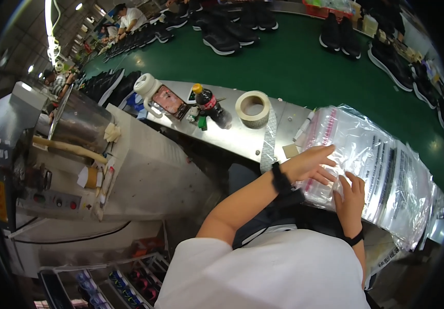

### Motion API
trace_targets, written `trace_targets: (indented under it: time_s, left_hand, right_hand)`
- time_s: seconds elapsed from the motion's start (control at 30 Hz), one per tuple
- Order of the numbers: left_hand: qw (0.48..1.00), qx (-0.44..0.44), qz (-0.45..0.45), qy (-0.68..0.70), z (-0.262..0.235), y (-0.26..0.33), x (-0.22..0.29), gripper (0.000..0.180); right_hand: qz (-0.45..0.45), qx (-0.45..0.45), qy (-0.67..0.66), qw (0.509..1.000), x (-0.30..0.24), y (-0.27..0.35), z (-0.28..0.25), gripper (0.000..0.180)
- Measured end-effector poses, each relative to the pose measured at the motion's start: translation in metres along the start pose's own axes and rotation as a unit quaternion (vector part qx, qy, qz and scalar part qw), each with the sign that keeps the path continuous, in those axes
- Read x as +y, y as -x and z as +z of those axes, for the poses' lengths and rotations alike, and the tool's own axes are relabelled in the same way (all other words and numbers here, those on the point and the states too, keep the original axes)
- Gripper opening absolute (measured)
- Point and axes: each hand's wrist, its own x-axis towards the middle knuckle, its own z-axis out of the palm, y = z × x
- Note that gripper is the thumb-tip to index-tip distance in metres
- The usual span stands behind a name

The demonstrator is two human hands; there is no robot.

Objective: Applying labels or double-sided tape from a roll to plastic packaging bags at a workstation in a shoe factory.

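Note:
A stack of clear plastic bags (386,177) with dark print and a pink-red band lies at the right, on the metal ledge in front of me. Over its near left part, my left hand (312,165) reaches in with fingers stretched and apart, holding nothing that I can see. Close beside it, my right hand (350,201) rests on the bags' near edge, its fingers bent but spread. A wide roll of pale tape (253,109) lies left of the bags, and its loose patterned strip (268,139) hangs toward me. A white pen-like stick (304,126) is by the stack's far left corner.
A green conveyor belt (289,67) runs beyond the ledge, carrying several black shoes (227,36). On the metal ledge (222,136) stand a dark drink bottle (211,105) and a white jug (147,87) near a phone (170,100). A machine (52,198) is at the left; people work far off.

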Motion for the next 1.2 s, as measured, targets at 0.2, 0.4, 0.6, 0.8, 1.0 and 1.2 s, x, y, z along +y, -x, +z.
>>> trace_targets:
  time_s: [0.2, 0.4, 0.6, 0.8, 1.0, 1.2]
  left_hand:
    - [1.0, 0.012, 0.027, -0.003, 0.007, 0.027, -0.032, 0.039]
    - [0.983, 0.165, 0.063, 0.04, 0.002, 0.029, -0.058, 0.045]
    - [0.814, 0.366, 0.374, -0.253, -0.099, 0.088, -0.116, 0.028]
    - [0.847, 0.48, 0.214, 0.079, -0.132, 0.103, -0.119, 0.037]
    - [0.879, 0.396, 0.159, -0.213, -0.108, 0.091, -0.124, 0.017]
    - [0.949, 0.289, 0.108, -0.061, -0.032, 0.084, -0.092, 0.02]
  right_hand:
    - [0.125, -0.067, -0.146, 0.979, 0.023, -0.011, 0.027, 0.008]
    - [0.355, 0.085, -0.444, 0.818, 0.116, -0.016, -0.02, 0.013]
    - [0.475, 0.391, -0.309, 0.725, 0.23, 0.11, -0.111, 0.022]
    - [0.532, 0.421, -0.204, 0.706, 0.251, 0.163, -0.117, 0.023]
    - [0.455, 0.293, 0.421, 0.728, 0.25, 0.175, -0.106, 0.023]
    - [0.271, 0.162, -0.211, 0.925, 0.069, 0.037, -0.052, 0.019]
